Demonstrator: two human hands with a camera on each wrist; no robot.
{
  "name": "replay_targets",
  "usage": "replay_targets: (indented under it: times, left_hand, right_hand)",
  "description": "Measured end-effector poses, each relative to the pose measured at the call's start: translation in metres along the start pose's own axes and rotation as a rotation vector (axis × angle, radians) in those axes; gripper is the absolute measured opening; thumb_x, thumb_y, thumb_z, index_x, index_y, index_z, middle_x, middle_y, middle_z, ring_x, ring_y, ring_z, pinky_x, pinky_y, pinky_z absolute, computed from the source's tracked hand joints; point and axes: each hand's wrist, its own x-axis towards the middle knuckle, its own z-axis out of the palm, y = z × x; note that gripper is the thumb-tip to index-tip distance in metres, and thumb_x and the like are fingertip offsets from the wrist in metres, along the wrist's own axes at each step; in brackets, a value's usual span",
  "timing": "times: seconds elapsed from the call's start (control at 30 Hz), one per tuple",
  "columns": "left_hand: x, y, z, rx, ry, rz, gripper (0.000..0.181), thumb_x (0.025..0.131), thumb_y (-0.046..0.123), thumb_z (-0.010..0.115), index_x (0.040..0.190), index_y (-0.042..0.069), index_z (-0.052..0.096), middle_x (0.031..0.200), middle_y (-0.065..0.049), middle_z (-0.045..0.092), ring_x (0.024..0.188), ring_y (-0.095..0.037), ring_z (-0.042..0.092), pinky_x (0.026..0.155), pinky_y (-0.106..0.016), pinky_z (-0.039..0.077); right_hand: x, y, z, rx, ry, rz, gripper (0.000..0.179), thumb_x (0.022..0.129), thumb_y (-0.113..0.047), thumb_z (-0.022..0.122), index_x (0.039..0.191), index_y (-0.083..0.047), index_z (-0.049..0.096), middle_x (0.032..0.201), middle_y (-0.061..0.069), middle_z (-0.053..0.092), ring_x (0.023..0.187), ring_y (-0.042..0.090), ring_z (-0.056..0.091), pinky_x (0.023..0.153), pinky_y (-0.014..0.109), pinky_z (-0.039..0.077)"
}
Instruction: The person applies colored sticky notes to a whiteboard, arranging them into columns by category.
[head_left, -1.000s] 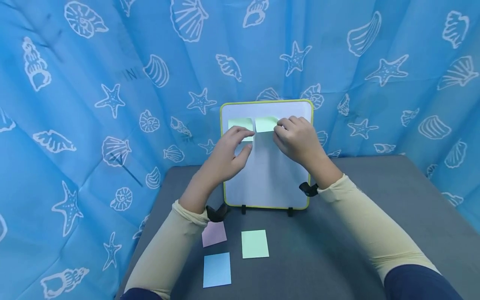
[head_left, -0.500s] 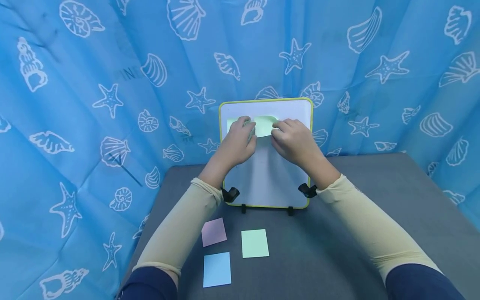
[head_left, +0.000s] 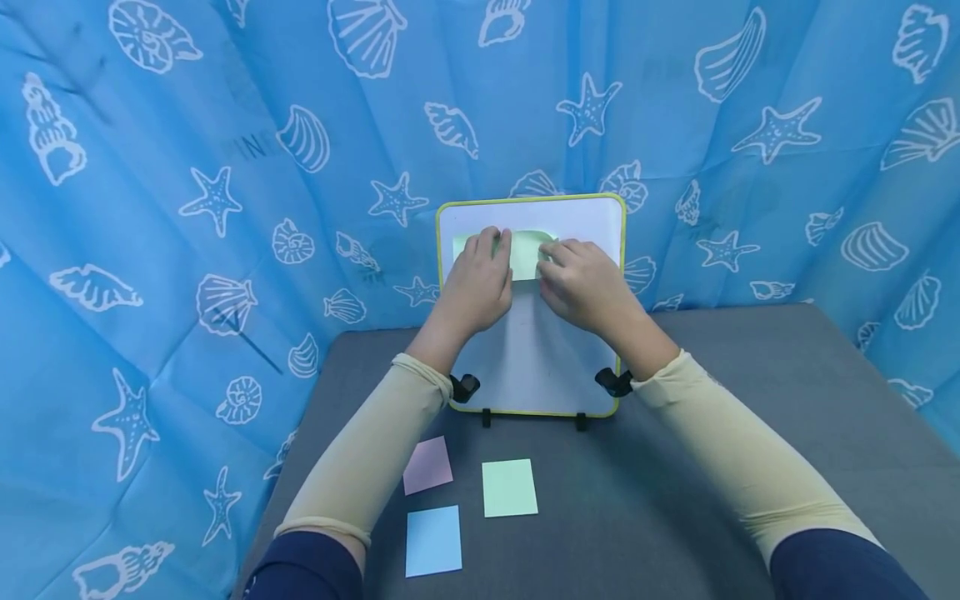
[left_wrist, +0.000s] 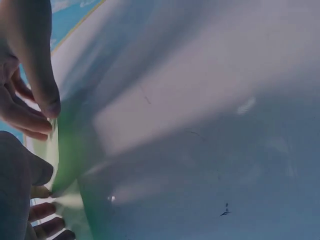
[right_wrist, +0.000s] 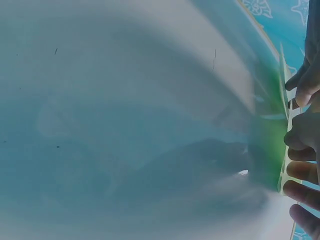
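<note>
A pale green sticky note (head_left: 527, 255) is at the upper middle of the whiteboard (head_left: 532, 367), its upper right part curling out. At its left edge my left hand (head_left: 474, 279) pinches it between thumb and finger. On the other side my right hand (head_left: 587, 279) pinches its right edge, with the fingers curled. Edge-on in the right wrist view, the note (right_wrist: 283, 180) stands off the board, with thumb and fingertips along it. Another green note (head_left: 459, 243) shows only at its left edge, the rest hidden behind my left hand.
On the grey table (head_left: 765, 400) in front of the board lie a purple note (head_left: 428, 466), a green note (head_left: 510, 488) and a blue note (head_left: 434, 541). Black clips (head_left: 486, 418) support the board's lower edge. A blue shell-patterned curtain (head_left: 412, 67) hangs behind.
My left hand has moved up and right to the green note's left edge, covering most of the other note. My right hand has lowered its side slightly, and the note appears flatter.
</note>
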Motion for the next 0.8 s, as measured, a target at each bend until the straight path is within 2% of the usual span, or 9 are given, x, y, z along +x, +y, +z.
replay_targets:
  times: [0.1,0.27,0.43,0.8]
  left_hand:
    - [0.001,0.001,0.005,0.022,0.002,-0.007,0.061,0.113,0.029,0.041,0.165,-0.001,0.030,0.161,-0.022,0.038,0.146,-0.034,0.043,0.116,-0.044,0.047]
    - [0.002,0.002,0.011,0.039,0.058,-0.004,0.064,0.112,0.037,0.043,0.164,-0.001,0.035,0.158,-0.022,0.041,0.141,-0.034,0.047,0.111,-0.044,0.051]
    - [0.003,0.002,0.015,0.061,0.109,-0.003,0.062,0.111,0.035,0.048,0.161,-0.001,0.040,0.153,-0.021,0.047,0.136,-0.033,0.051,0.107,-0.042,0.053]
    - [0.003,-0.002,0.021,0.073,0.177,0.038,0.064,0.106,0.034,0.060,0.157,-0.003,0.047,0.152,-0.021,0.051,0.134,-0.034,0.054,0.108,-0.041,0.054]
  right_hand:
    - [-0.001,0.000,0.002,0.001,-0.008,0.000,0.021,0.089,-0.011,0.082,0.105,0.001,0.077,0.121,0.021,0.074,0.112,0.039,0.071,0.091,0.053,0.060]
    - [-0.002,0.000,0.004,0.007,-0.017,0.011,0.023,0.089,-0.013,0.082,0.107,0.000,0.077,0.123,0.021,0.073,0.112,0.039,0.070,0.089,0.053,0.060]
    - [-0.001,-0.002,0.008,0.019,-0.019,0.025,0.027,0.091,-0.014,0.081,0.114,-0.001,0.076,0.127,0.021,0.071,0.114,0.040,0.069,0.088,0.053,0.060]
    - [0.002,-0.005,0.016,0.026,-0.050,0.035,0.035,0.095,-0.017,0.077,0.124,0.000,0.073,0.152,0.024,0.057,0.136,0.042,0.058,0.103,0.056,0.056]
